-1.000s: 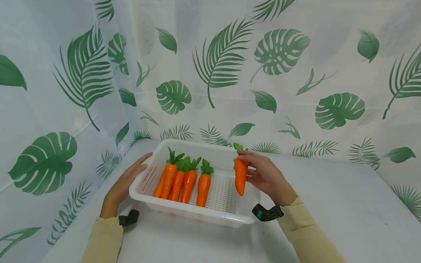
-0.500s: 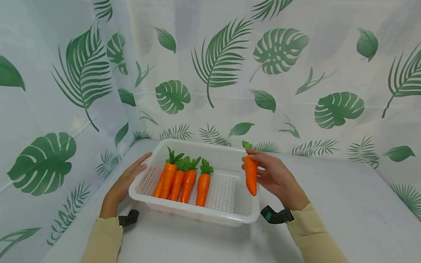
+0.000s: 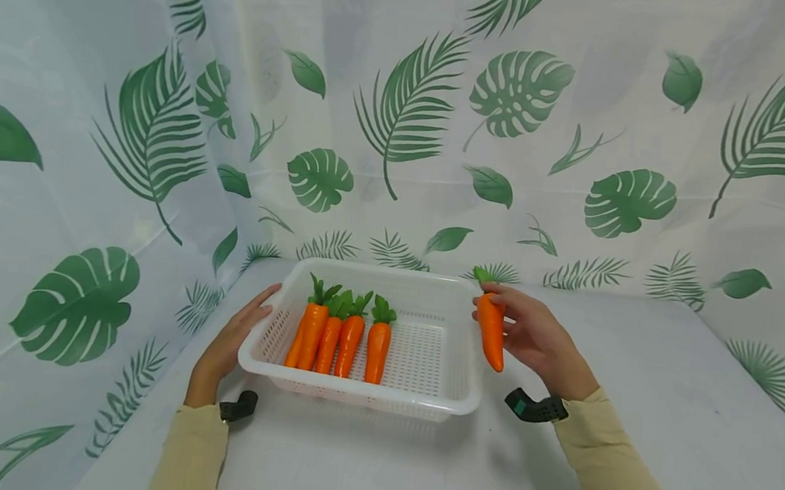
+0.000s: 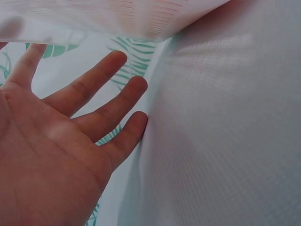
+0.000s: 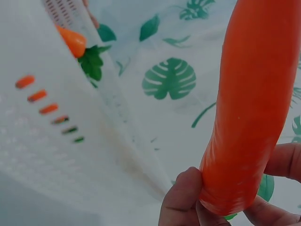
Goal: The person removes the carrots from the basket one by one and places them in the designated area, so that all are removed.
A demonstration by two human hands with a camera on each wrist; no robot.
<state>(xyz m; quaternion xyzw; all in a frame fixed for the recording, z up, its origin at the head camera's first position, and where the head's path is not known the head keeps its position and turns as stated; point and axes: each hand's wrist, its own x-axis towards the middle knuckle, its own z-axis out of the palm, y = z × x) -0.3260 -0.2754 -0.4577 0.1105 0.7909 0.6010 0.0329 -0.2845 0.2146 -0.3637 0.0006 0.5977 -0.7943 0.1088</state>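
A white plastic basket [image 3: 355, 391] with slotted sides holds several orange carrots [image 3: 351, 346] with green tops, lying side by side in its left half. My right hand [image 3: 541, 339] pinches one more carrot [image 3: 491, 332] near its leafy end, just past the basket's right rim, its tip pointing down. In the right wrist view that carrot [image 5: 251, 103] fills the right side, with thumb and fingers about its thick end. My left hand [image 3: 239, 333] is at the basket's left side. Its fingers [image 4: 106, 113] are spread and fairly straight in the left wrist view, near the basket's underside.
A white cloth covers the table [image 3: 629, 383]. A white curtain [image 3: 542, 157] printed with green leaves hangs at the back and along the left. Both wrists carry black camera bands, with beige sleeves [image 3: 617, 458] below them.
My right hand has moved right with the carrot, from over the basket's right part to beyond its right rim. The left hand and the carrots in the basket have stayed put.
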